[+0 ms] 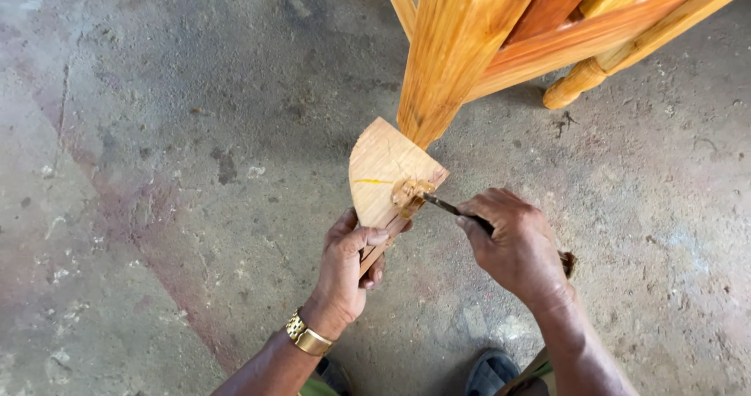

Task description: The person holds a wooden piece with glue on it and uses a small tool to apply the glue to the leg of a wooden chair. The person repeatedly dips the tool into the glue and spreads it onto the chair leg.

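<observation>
My left hand (349,265) grips the narrow lower end of a fan-shaped wooden piece (383,173) held upright above the concrete floor. A patch of yellowish glue or filler (409,193) sits on its right edge. My right hand (512,243) holds a thin dark tool (444,205), its tip touching that patch. A gold-coloured watch is on my left wrist. The top of the wooden piece meets a varnished wooden leg (454,52) of a furniture frame.
A varnished wooden furniture frame (594,28) with slats and turned legs stands at the top right. One turned leg foot (571,91) rests on the stained concrete floor (156,169). My sandalled feet (489,372) show at the bottom edge.
</observation>
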